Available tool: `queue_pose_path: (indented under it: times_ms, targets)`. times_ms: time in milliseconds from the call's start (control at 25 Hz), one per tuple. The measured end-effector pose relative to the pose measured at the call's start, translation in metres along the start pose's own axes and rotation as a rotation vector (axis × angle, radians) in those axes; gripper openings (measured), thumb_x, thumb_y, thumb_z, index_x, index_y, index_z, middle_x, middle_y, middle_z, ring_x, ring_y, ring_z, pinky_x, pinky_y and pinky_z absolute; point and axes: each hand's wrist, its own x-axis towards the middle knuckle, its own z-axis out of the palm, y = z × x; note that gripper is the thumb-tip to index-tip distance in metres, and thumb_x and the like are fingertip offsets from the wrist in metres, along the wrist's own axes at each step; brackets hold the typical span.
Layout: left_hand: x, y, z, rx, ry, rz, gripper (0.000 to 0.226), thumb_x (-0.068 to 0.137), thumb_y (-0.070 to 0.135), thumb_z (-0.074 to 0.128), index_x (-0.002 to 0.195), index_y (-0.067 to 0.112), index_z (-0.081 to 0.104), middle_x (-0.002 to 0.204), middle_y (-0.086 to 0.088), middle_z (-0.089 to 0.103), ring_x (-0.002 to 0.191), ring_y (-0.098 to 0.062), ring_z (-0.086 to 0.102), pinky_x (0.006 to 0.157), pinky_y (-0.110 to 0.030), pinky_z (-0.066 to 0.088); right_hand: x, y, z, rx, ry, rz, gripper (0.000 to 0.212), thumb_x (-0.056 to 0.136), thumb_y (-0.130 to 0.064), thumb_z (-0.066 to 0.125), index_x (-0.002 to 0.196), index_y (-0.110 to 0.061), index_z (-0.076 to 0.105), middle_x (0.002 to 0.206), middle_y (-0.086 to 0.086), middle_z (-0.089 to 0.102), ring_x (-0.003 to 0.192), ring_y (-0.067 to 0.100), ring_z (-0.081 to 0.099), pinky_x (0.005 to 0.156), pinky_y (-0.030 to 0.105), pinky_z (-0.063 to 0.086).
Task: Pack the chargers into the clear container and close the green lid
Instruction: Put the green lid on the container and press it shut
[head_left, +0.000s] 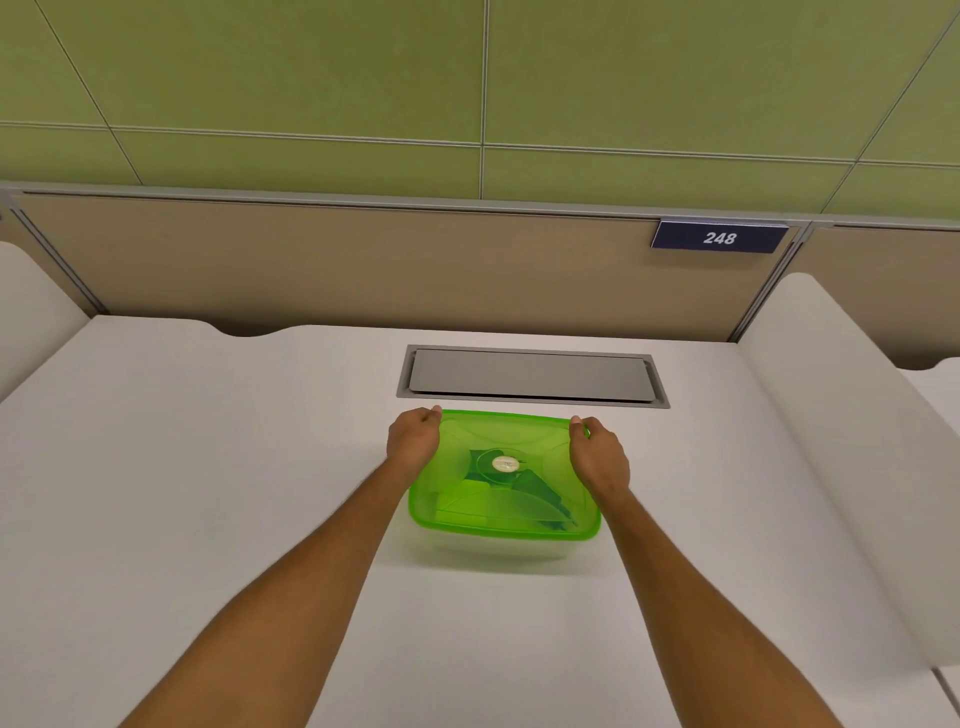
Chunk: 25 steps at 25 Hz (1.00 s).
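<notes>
green lid (519, 441) on clear container (498, 548), mid counter (208, 441) | dark shapes inside, i judge chargers packed | left hand (413, 441), right hand (597, 452) curled on far lid corners | left: i judge sealing near edge

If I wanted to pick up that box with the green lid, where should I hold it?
Probably by its two short sides, one hand from the left and one from the right, under the rim of the green lid. The clear container looks wide and flat, so two hands keep it level. The left hand and right hand already sit at the lid's far corners.
</notes>
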Motion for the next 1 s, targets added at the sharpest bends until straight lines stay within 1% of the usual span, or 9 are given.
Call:
queue_pose_path:
  times_ms: [160, 320, 480, 560, 640, 680, 760, 840, 1000]
  targets:
    - [0.005, -0.004, 0.008, -0.073, 0.101, -0.014, 0.036, 0.095, 0.032, 0.050, 0.070, 0.007, 0.056, 0.070, -0.014, 0.055, 0.069, -0.026, 0.050, 0.064, -0.031, 0.037, 0.008, 0.001, 0.005, -0.003, 0.036, 0.010, 0.045, 0.097, -0.046, 0.033, 0.116, -0.015, 0.059, 0.115, 0.015, 0.065, 0.104, 0.035, 0.059, 0.080, 0.036, 0.040]
    - [0.009, -0.003, 0.009, -0.102, 0.118, -0.037, 0.032, 0.094, 0.031, 0.054, 0.071, 0.009, 0.058, 0.073, -0.013, 0.058, 0.072, -0.025, 0.051, 0.068, -0.029, 0.038, 0.013, 0.001, 0.007, -0.026, 0.031, 0.030, 0.048, 0.096, -0.047, 0.033, 0.117, -0.011, 0.057, 0.116, 0.015, 0.065, 0.105, 0.035, 0.059, 0.079, 0.036, 0.039]
    - [0.010, -0.009, 0.009, -0.187, 0.167, -0.086, 0.032, 0.087, 0.030, 0.065, 0.064, 0.007, 0.063, 0.060, -0.007, 0.056, 0.067, -0.025, 0.053, 0.067, -0.026, 0.040, 0.018, 0.001, 0.008, -0.041, 0.000, 0.071, 0.052, 0.095, -0.051, 0.034, 0.118, -0.010, 0.056, 0.118, 0.015, 0.064, 0.107, 0.034, 0.058, 0.084, 0.037, 0.041]
    - [0.008, -0.011, 0.009, -0.192, 0.175, -0.061, 0.028, 0.086, 0.031, 0.065, 0.075, 0.007, 0.071, 0.070, -0.007, 0.064, 0.073, -0.025, 0.057, 0.073, -0.028, 0.046, 0.017, 0.002, 0.009, -0.040, 0.014, 0.089, 0.053, 0.094, -0.052, 0.034, 0.118, -0.010, 0.056, 0.117, 0.015, 0.064, 0.106, 0.035, 0.058, 0.080, 0.036, 0.040]
    - [0.005, -0.011, 0.009, -0.149, 0.182, -0.027, 0.026, 0.088, 0.032, 0.062, 0.092, 0.009, 0.073, 0.086, -0.009, 0.069, 0.084, -0.027, 0.061, 0.080, -0.031, 0.048, 0.014, 0.003, 0.009, -0.050, 0.035, 0.095, 0.052, 0.094, -0.052, 0.033, 0.117, -0.011, 0.056, 0.116, 0.015, 0.064, 0.105, 0.035, 0.058, 0.077, 0.035, 0.037]
    - [0.004, -0.011, 0.009, -0.120, 0.176, -0.007, 0.025, 0.089, 0.031, 0.060, 0.092, 0.010, 0.073, 0.086, -0.009, 0.069, 0.086, -0.029, 0.062, 0.078, -0.031, 0.048, 0.013, 0.003, 0.010, -0.053, 0.041, 0.090, 0.052, 0.094, -0.052, 0.034, 0.116, -0.012, 0.057, 0.116, 0.015, 0.064, 0.104, 0.035, 0.058, 0.076, 0.035, 0.037]
    - [0.003, -0.011, 0.006, -0.048, 0.133, 0.035, 0.030, 0.091, 0.031, 0.057, 0.070, 0.012, 0.067, 0.070, -0.008, 0.064, 0.082, -0.032, 0.062, 0.067, -0.029, 0.042, 0.012, 0.005, 0.009, -0.049, 0.044, 0.069, 0.050, 0.094, -0.051, 0.034, 0.112, -0.012, 0.060, 0.114, 0.015, 0.065, 0.102, 0.034, 0.058, 0.076, 0.035, 0.037]
    - [0.000, -0.010, 0.001, 0.026, 0.112, 0.047, 0.044, 0.092, 0.034, 0.055, 0.053, 0.015, 0.050, 0.056, -0.004, 0.053, 0.076, -0.033, 0.060, 0.061, -0.029, 0.035, 0.010, 0.004, 0.008, -0.054, 0.057, 0.046, 0.049, 0.094, -0.049, 0.035, 0.104, -0.011, 0.064, 0.110, 0.014, 0.067, 0.098, 0.033, 0.059, 0.075, 0.034, 0.038]
    - [-0.018, -0.017, -0.006, 0.175, 0.058, -0.005, 0.051, 0.094, 0.052, 0.040, 0.066, 0.012, 0.054, 0.078, -0.010, 0.062, 0.083, -0.030, 0.057, 0.070, -0.033, 0.039, 0.004, 0.003, 0.005, -0.084, 0.086, 0.021, 0.055, 0.095, -0.052, 0.032, 0.100, -0.007, 0.065, 0.108, 0.015, 0.067, 0.097, 0.034, 0.060, 0.076, 0.036, 0.041]
